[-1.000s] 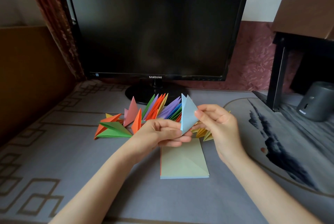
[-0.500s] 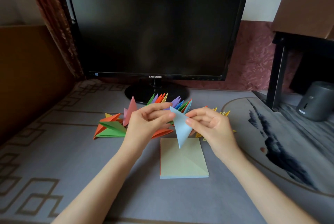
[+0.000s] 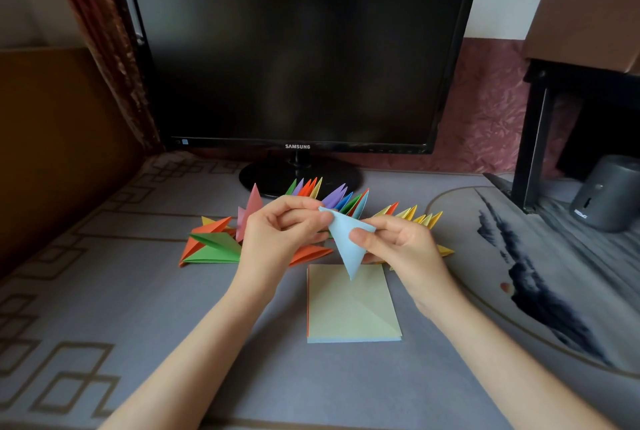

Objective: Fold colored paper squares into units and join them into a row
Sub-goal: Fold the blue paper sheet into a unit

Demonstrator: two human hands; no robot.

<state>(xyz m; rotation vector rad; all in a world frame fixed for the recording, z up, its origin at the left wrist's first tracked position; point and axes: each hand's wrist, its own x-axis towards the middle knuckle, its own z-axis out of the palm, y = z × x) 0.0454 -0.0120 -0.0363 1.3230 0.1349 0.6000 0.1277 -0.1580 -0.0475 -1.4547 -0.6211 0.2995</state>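
– Paper check: where's the blue unit (image 3: 343, 239)?
– In the air, point down, over the stack of squares (image 3: 353, 311) on the tabletop (image 3: 173, 343). The left hand (image 3: 277, 239) pinches its top corner; the right hand (image 3: 405, 249) seems to pinch its right edge. The joined row (image 3: 334, 196) lies behind.

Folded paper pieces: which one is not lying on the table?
The light blue one. The left hand and right hand pinch it in the air, tip down, while the colourful row sits on the table.
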